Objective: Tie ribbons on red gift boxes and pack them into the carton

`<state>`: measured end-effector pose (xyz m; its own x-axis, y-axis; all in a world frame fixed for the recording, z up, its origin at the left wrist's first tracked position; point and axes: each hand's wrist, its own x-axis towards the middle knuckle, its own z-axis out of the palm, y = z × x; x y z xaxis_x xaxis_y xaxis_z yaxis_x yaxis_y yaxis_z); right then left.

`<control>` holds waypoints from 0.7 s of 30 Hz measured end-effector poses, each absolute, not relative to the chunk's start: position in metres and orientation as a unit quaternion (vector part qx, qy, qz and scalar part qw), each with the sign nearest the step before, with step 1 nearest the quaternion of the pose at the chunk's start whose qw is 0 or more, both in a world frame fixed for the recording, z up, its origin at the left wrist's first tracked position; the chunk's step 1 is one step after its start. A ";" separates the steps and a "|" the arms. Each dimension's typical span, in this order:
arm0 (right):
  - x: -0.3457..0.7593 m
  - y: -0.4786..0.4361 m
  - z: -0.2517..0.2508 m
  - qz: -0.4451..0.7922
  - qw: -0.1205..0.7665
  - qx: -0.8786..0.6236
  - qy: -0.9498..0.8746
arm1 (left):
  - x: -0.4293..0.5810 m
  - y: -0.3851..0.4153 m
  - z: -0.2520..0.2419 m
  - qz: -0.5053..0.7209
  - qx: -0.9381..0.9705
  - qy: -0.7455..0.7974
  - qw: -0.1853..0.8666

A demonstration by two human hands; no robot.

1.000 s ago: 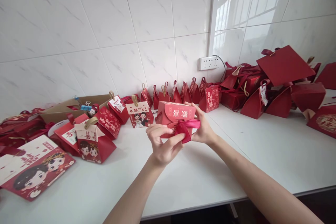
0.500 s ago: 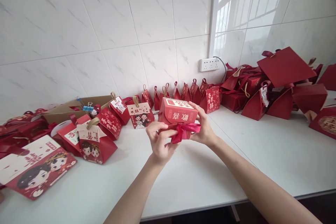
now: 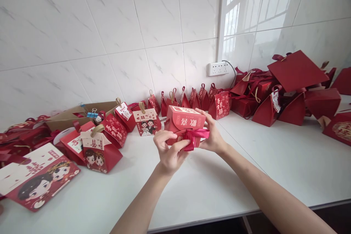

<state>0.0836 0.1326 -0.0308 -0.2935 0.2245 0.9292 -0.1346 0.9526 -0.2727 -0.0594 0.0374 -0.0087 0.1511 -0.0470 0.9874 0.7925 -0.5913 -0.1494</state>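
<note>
small red paper gift box (image 3: pixel 184 121) held up over white table (image 3: pixel 214 182) | left hand (image 3: pixel 168 151) fingers pinch its shiny pink ribbon bow (image 3: pixel 195 136) | right hand (image 3: pixel 212 135) fingers grip the box's side

Bright, even daylight. A window reflects as glare on the glossy tiles (image 3: pixel 246 11) at upper right. Soft shadows lie under the arms on the bench (image 3: pixel 208 179). Wide-angle lens bends the edges; focus sharp.

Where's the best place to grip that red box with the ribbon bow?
Grip the red box by its two short ends, coming from the sides as the right hand does. Its flat walls give purchase, and the ribbon bow on the front stays uncrushed.
</note>
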 end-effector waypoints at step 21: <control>0.084 0.133 -0.030 0.146 0.584 -0.035 -0.798 | -0.060 0.038 -0.012 -0.594 -0.669 -0.279 0.349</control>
<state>0.0840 0.1325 -0.0303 -0.3149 0.2261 0.9218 -0.1146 0.9550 -0.2734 -0.0601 0.0377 -0.0117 0.1390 -0.0410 0.9894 0.7876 -0.6011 -0.1356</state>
